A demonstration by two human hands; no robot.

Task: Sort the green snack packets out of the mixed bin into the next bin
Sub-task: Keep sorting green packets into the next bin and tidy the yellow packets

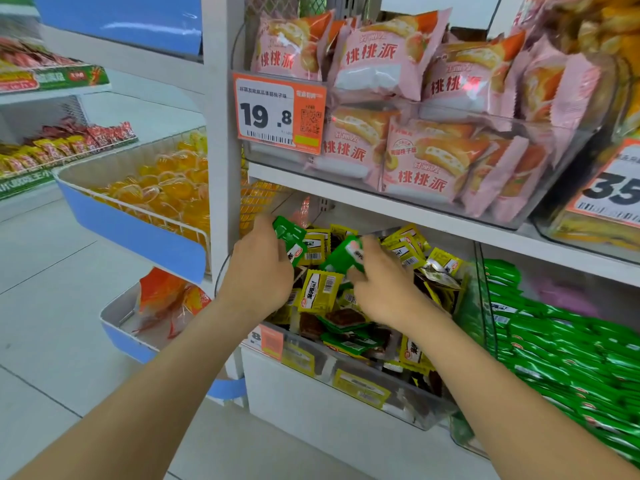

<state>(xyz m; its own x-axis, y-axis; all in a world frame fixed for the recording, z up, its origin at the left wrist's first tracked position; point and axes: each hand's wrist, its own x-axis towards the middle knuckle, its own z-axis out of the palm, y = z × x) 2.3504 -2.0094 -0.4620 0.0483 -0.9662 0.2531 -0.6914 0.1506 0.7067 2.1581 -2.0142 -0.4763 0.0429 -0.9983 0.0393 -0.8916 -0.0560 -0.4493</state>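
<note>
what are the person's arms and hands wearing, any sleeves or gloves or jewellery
No sleeves show: the left forearm and right forearm are bare from the bottom edge of the picture up to the wrists. The left hand and right hand wear no gloves. No watch, bracelet or ring can be seen on the sides that face the camera.

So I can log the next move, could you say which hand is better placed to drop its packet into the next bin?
Probably the right hand: it pinches a green packet and lies nearer the green bin; the left hand grips its packets farther away.
</note>
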